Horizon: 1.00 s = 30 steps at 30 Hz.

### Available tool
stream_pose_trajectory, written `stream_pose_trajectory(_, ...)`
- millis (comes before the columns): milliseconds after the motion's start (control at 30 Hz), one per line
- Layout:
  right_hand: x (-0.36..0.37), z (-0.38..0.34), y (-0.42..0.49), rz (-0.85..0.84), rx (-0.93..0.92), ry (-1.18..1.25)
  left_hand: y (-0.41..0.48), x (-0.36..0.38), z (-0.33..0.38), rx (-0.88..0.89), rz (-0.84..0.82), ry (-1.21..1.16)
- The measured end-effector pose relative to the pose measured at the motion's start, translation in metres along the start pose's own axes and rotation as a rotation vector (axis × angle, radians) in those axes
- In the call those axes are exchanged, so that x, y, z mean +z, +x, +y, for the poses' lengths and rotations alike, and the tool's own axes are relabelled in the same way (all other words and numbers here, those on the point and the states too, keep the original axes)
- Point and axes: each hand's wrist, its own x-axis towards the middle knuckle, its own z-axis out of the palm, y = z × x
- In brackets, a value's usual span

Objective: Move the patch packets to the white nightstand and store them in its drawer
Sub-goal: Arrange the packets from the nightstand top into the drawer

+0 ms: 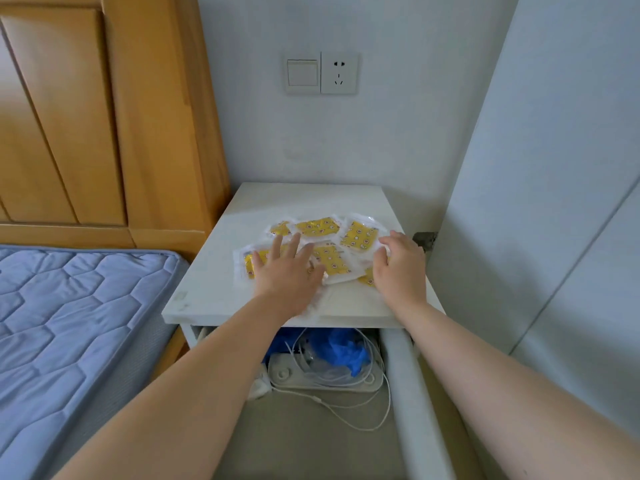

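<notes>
Drawer [412,393]: nearest to the viewer, at 6 o'clock of the nightstand top. It stands pulled out and holds a white power strip [322,379], loose white cable [349,414] and a crumpled blue plastic bag [341,348]. The front part of its floor is bare.
Left hand [289,271]: reaches in from 7 o'clock and lies over the pile's left half. Its grip is spread wide, with straight fingers flat on the packets and pinching nothing.
Right hand [398,265]: comes in from 5 o'clock to the pile's 3 o'clock edge. Its grip is cupped, with fingers curled against the packets. I cannot tell whether it pinches one.
Patch packets [358,233]: yellow printed sachets in clear wrap, loosely overlapping. They lie on top of the white nightstand [214,299] between its middle and its right edge. None is in the drawer.
Surroundings: a blue quilted mattress [69,323] lies at 9 o'clock and a wooden headboard [104,116] at 10 o'clock. A wall switch [302,73] and socket [339,73] sit at 12 o'clock.
Step in hand: the move to the nightstand looks done. By my reading, the hands are now gathering the scattered pile.
Next move: likely draw both hands together to bunch the slippery packets into 1 stack. Then get a firm hold and lower the stack toward 6 o'clock onto the drawer's bare floor, clear of the cable.
</notes>
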Motion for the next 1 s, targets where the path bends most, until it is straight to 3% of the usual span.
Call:
stream_pose_trajectory(167,0.001,0.007,-0.002,-0.166,0.244,-0.158,-0.030,0.009,-0.018,-0.036,0.054,-0.012)
stream_pose_trajectory(367,-0.013,0.004,0.014,-0.375,0.296,-0.270,-0.026,0.010,-0.020,-0.013,0.016,-0.036)
stream_pose_trajectory(533,-0.044,0.006,0.036,-0.685,0.373,-0.381,-0.025,0.009,-0.020,0.000,-0.020,-0.029)
stream_pose_trajectory(700,-0.055,-0.001,0.044,-0.724,0.388,-0.413,-0.024,0.010,-0.020,-0.005,-0.027,-0.029)
stream_pose_trajectory(800,-0.057,-0.009,0.066,-0.576,0.350,-0.309,-0.023,0.009,-0.019,-0.012,-0.023,-0.031)
stream_pose_trajectory(867,-0.053,-0.012,0.089,-0.497,0.365,-0.073,-0.022,0.010,-0.019,-0.015,-0.026,-0.033)
stream_pose_trajectory(933,-0.047,-0.015,0.107,-0.531,0.386,0.125,-0.022,0.011,-0.019,-0.016,-0.023,-0.028)
stream_pose_trajectory(1000,-0.037,-0.020,0.118,-0.677,0.354,0.096,-0.022,0.011,-0.018,-0.016,-0.019,-0.028)
